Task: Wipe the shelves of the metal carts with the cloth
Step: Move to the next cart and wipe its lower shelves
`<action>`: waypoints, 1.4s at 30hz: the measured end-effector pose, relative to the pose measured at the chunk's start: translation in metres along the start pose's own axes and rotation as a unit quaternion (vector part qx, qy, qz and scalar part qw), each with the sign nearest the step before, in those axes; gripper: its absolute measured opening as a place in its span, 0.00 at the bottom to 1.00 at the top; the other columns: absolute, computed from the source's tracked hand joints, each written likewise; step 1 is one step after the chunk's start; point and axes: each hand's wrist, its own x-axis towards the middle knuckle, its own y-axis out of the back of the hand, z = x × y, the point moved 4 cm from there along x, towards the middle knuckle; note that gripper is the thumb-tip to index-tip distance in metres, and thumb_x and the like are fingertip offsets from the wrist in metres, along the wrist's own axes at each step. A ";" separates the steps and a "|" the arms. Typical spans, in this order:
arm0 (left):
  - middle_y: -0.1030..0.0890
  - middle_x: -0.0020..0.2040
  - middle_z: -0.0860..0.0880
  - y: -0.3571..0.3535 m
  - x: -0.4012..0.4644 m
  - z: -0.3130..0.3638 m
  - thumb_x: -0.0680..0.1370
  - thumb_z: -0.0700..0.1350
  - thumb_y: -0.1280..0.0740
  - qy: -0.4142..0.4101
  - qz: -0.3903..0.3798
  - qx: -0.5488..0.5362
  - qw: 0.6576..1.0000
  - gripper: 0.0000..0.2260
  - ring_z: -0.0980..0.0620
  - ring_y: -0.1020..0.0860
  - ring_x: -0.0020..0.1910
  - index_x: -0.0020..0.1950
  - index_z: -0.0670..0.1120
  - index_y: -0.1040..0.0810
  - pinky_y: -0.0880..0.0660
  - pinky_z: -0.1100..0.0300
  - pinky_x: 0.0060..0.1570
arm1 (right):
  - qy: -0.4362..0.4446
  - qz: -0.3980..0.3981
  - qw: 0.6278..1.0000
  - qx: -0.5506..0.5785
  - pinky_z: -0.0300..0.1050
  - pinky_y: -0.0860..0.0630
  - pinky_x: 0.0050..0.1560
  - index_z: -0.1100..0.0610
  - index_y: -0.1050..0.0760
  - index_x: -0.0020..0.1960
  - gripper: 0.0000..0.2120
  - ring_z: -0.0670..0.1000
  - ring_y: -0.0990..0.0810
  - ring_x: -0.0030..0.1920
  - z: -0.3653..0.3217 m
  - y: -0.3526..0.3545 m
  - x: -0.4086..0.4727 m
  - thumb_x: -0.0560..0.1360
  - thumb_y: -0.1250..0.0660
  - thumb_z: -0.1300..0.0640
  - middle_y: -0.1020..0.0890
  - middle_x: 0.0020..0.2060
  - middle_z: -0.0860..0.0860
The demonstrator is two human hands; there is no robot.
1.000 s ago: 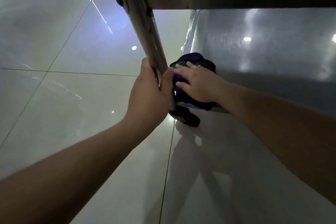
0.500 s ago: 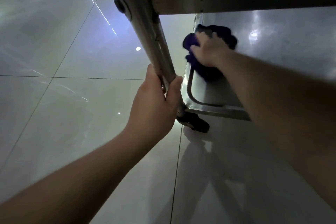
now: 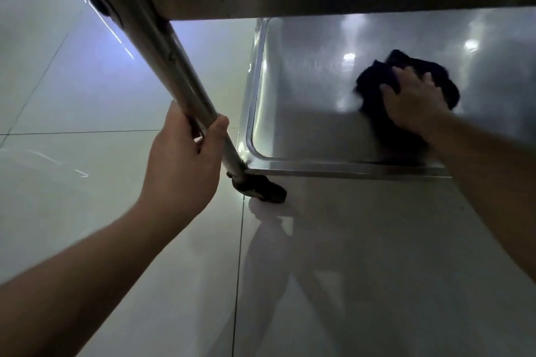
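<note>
Your right hand (image 3: 414, 101), fingers spread flat on the cloth (image 3: 377, 78), has slid inward from the shelf (image 3: 304, 113) corner; your left hand (image 3: 185, 165) still grips the post (image 3: 185, 81).

Glossy steel shelf (image 3: 304, 101), dark cloth (image 3: 374, 78)

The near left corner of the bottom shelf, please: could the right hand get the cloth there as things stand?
Probably yes: the right hand presses the cloth on the bottom shelf, with bare metal between it and that corner.
</note>
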 end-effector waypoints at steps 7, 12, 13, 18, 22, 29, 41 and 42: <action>0.20 0.46 0.61 -0.002 0.000 0.002 0.84 0.57 0.36 0.000 -0.007 0.014 1.000 0.08 0.74 0.24 0.46 0.58 0.56 0.29 0.32 0.68 0.38 | -0.150 0.017 0.988 0.032 0.62 0.52 0.80 0.49 0.49 0.83 0.32 0.62 0.52 0.82 0.074 0.026 -0.019 0.83 0.48 0.40 0.46 0.83 0.53; 0.20 0.46 0.61 0.000 0.003 0.001 0.84 0.57 0.37 0.006 -0.006 0.019 1.000 0.08 0.76 0.25 0.45 0.59 0.56 0.30 0.32 0.70 0.37 | 0.084 -0.052 0.995 0.022 0.59 0.56 0.81 0.48 0.50 0.84 0.31 0.59 0.54 0.82 -0.101 -0.044 -0.063 0.84 0.51 0.40 0.49 0.83 0.50; 0.21 0.46 0.61 -0.001 0.003 0.001 0.84 0.57 0.37 0.005 -0.006 0.018 1.000 0.08 0.77 0.25 0.44 0.59 0.56 0.30 0.32 0.70 0.36 | 0.145 -0.068 0.987 0.024 0.59 0.56 0.81 0.48 0.49 0.84 0.31 0.58 0.53 0.82 -0.140 -0.060 -0.080 0.84 0.52 0.40 0.48 0.83 0.50; 0.22 0.45 0.61 0.002 0.003 0.003 0.84 0.55 0.35 0.004 0.001 0.024 1.000 0.08 0.75 0.25 0.44 0.59 0.54 0.31 0.32 0.79 0.37 | 0.320 -0.132 0.936 0.067 0.58 0.51 0.80 0.47 0.44 0.83 0.27 0.56 0.47 0.82 -0.230 -0.090 -0.125 0.85 0.51 0.45 0.41 0.82 0.48; 0.21 0.46 0.61 0.001 0.001 0.004 0.84 0.55 0.36 -0.002 -0.002 0.024 1.000 0.07 0.76 0.24 0.45 0.58 0.55 0.30 0.32 0.81 0.37 | 0.328 -0.146 0.933 0.032 0.53 0.53 0.80 0.43 0.45 0.82 0.27 0.51 0.48 0.82 -0.188 -0.079 -0.123 0.84 0.49 0.42 0.42 0.82 0.44; 0.19 0.48 0.61 -0.004 -0.003 0.002 0.84 0.56 0.36 -0.015 0.001 0.017 1.000 0.09 0.74 0.23 0.46 0.60 0.53 0.28 0.31 0.76 0.37 | 0.153 -0.034 0.988 0.006 0.59 0.44 0.78 0.45 0.41 0.81 0.30 0.56 0.42 0.80 -0.012 -0.027 -0.120 0.80 0.49 0.37 0.36 0.80 0.47; 0.21 0.45 0.60 -0.008 -0.003 -0.001 0.84 0.58 0.37 -0.008 0.016 0.028 0.999 0.08 0.71 0.24 0.46 0.58 0.55 0.30 0.30 0.63 0.37 | 0.021 -0.016 1.000 0.005 0.61 0.50 0.80 0.49 0.49 0.84 0.34 0.60 0.49 0.82 0.018 -0.015 -0.107 0.82 0.48 0.38 0.45 0.83 0.51; 0.21 0.45 0.60 -0.008 -0.003 -0.001 0.84 0.58 0.37 -0.005 0.015 0.028 0.999 0.08 0.72 0.24 0.46 0.58 0.56 0.31 0.29 0.63 0.36 | 0.069 -0.028 0.997 -0.003 0.60 0.51 0.80 0.49 0.49 0.84 0.33 0.59 0.49 0.82 -0.013 -0.025 -0.109 0.83 0.48 0.38 0.45 0.83 0.50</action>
